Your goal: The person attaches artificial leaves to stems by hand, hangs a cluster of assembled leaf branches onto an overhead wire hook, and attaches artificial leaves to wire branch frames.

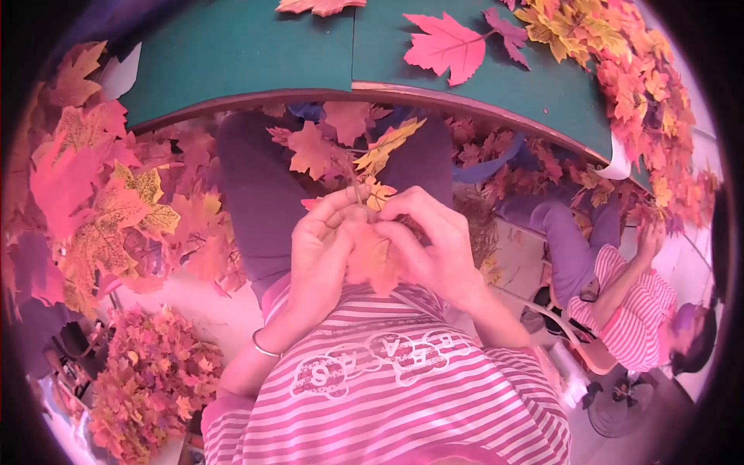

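Note:
Both hands meet in front of my striped shirt, above my lap. My left hand point(325, 244) is closed, its fingertips pinching the stem of an artificial maple leaf garland point(314, 151) that stretches away over my knees. Close beside it, my right hand point(430, 240) is closed too, thumb and finger pressed together at the same stem. An orange leaf point(380, 267) hangs between the two hands, partly covered by the fingers. A yellow leaf point(380, 155) and several pink-orange ones spread from the garland just beyond the fingertips.
A green table point(248, 54) curves across the front, with a pink leaf point(446, 48) on it. Leaf piles lie at the left point(101, 209), on the floor point(159, 380) and at the table's right end point(647, 85). Another person point(628, 302) sits at the right.

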